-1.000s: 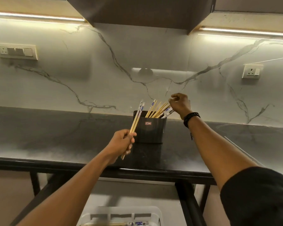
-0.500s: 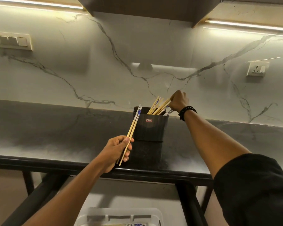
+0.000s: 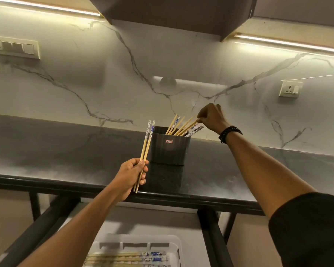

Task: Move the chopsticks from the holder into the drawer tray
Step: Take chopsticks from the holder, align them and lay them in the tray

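The left grip (image 3: 130, 176) is closed round a pair of chopsticks (image 3: 146, 143), patterned ends up, probably parked there while more are gathered. The right grip (image 3: 212, 117) pinches the tops of the leaning chopsticks (image 3: 181, 126) just below it in the holder (image 3: 169, 149) on the worktop (image 3: 66, 151). The drawer tray (image 3: 143, 238), well below both grips, already carries several. The worktop's front edge lies between.
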Available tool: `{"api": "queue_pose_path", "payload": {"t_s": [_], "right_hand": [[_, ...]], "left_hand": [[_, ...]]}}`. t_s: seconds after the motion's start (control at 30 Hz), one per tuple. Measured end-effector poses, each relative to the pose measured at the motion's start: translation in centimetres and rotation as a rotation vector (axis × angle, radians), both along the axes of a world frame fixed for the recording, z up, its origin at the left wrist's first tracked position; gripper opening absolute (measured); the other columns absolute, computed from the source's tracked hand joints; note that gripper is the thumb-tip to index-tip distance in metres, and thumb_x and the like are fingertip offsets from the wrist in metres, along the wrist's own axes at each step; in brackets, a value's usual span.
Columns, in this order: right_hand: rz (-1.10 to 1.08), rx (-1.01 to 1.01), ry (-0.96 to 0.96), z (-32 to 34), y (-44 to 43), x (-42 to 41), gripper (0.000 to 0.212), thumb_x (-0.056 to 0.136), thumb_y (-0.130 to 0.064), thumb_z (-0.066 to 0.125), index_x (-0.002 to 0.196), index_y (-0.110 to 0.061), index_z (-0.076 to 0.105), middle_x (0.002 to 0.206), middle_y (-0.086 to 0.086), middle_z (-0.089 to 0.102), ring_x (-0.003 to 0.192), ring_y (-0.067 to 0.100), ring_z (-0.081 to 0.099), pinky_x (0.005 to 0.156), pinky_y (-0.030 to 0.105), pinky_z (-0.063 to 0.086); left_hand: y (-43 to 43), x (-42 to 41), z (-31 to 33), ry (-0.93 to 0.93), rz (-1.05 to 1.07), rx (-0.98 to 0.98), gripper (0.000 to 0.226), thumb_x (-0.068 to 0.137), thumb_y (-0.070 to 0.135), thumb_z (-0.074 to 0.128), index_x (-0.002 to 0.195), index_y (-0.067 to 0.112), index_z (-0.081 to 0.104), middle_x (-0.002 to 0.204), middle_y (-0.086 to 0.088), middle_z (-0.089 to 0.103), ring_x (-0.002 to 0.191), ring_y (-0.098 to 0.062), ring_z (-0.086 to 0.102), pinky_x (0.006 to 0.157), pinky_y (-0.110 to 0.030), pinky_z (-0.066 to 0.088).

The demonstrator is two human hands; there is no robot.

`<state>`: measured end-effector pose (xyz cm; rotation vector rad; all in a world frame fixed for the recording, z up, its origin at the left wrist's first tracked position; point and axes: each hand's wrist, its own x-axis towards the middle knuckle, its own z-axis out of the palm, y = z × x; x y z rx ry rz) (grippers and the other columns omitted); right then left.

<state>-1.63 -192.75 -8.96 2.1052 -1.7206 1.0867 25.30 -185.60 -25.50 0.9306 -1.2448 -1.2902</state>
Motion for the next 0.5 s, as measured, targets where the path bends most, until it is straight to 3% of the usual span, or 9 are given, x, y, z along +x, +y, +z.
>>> {"api": "queue_pose_path", "payload": {"t_s": [0.13, 0.5], "right_hand": [[0.009, -0.075, -0.076, 0.6, 2.4, -1.0, 0.012, 0.08, -0.008, 0.079, 0.09, -0.001, 0.077, 0.091, 0.016, 0.076, 0.079, 0.017, 0.066, 0.086, 0.036, 0.057], [0.023, -0.219, -0.326, -0.5, 9.8, -1.0, 0.007, 0.078, -0.018, 0.081, 0.081, -0.012, 0.08, 0.076, 0.004, 0.075, 0.076, 0.016, 0.07, 0.084, 0.038, 0.058]], "left_hand": [[1.3, -0.4, 0.5, 0.005, -0.004, 0.011, 0.017, 0.102, 0.014, 0.042, 0.106, 0.003, 0.054, 0.077, -0.005, 0.052, 0.053, -0.008, 0.044, 0.046, -0.02, 0.039], [5.6, -1.2, 2.6, 0.054, 0.028, 0.003, 0.014, 0.102, 0.021, 0.044, 0.1, 0.008, 0.05, 0.069, -0.002, 0.048, 0.052, -0.007, 0.04, 0.045, -0.017, 0.037]]}}
